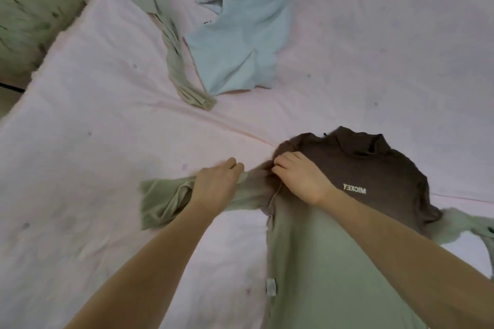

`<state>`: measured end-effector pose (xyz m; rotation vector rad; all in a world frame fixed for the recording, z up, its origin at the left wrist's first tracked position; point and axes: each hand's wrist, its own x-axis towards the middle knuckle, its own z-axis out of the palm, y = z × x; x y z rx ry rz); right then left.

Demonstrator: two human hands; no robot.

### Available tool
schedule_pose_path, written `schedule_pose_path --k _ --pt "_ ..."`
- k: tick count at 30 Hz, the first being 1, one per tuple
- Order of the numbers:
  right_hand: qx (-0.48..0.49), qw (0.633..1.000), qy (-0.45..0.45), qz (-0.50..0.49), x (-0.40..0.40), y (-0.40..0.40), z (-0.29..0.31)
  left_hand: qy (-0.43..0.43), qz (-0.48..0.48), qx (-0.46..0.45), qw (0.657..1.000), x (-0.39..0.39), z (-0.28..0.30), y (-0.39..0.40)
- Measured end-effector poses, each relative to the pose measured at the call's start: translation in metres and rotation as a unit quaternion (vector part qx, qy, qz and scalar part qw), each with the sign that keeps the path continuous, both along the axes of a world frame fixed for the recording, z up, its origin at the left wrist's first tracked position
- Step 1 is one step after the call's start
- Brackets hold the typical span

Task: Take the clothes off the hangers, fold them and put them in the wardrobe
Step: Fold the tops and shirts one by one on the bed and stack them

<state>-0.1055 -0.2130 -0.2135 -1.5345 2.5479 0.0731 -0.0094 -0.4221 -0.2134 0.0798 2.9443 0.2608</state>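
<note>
Garment in hand: a brown-and-green long-sleeved top (pixel 334 235), brown over the chest and collar, pale green below and on the sleeves, "MICKEY" printed on the chest. It lay flat on the pink bedsheet (pixel 93 141), collar pointing away from the person. No hanger visible on it, so removal from the hanger judged done for this item.

Left hand (pixel 216 184) gripped the top's left-side sleeve (pixel 165 203) near the shoulder, fingers curled round the cloth. Right hand (pixel 299 176) pinched the fabric at the shoulder seam, fingers bent. Judged: first sleeve fold was starting; the far sleeve was not yet folded in.

Two more garments lay unfolded farther up the bed: a light blue garment (pixel 235 35) and, touching its left edge, a sage green garment (pixel 173 56). Neither showed a hanger. Wardrobe not in view; no folded pile seen. Most of the task judged outstanding.
</note>
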Motion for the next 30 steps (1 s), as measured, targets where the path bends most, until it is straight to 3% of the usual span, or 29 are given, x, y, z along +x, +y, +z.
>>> schedule_pose_path --k 3,6,10,17,20,22,26,28,30 --pt "-0.013 0.998 0.033 0.054 0.006 0.025 -0.007 0.032 -0.074 -0.017 0.997 0.006 -0.004 0.005" --pt "-0.049 0.998 0.005 0.03 0.0 0.031 -0.013 0.055 -0.085 -0.014 0.995 0.007 -0.002 0.004" --pt "-0.098 0.994 -0.045 -0.017 -0.023 0.012 -0.017 0.079 -0.011 0.028 0.996 -0.001 -0.006 -0.001" --pt "-0.046 0.996 -0.064 0.05 -0.044 -0.012 -0.01 0.067 0.077 0.072 0.992 -0.006 -0.015 -0.008" --pt "-0.042 0.998 -0.051 -0.013 -0.055 -0.024 0.003 0.077 0.123 0.09 0.985 -0.009 -0.009 -0.011" --pt "-0.012 0.996 -0.045 -0.077 -0.063 -0.036 0.007 0.03 0.132 0.065 0.989 -0.01 -0.01 -0.015" --pt "0.049 0.983 -0.111 -0.139 -0.063 -0.059 0.002 -0.007 0.098 -0.003 0.995 -0.011 -0.01 -0.015" --pt "0.024 0.983 -0.102 -0.153 -0.056 -0.059 -0.005 -0.026 0.127 0.016 0.991 -0.011 -0.009 -0.02" --pt "-0.039 0.986 -0.061 -0.151 -0.047 -0.053 -0.015 0.011 0.196 0.055 0.979 -0.012 -0.007 -0.029"
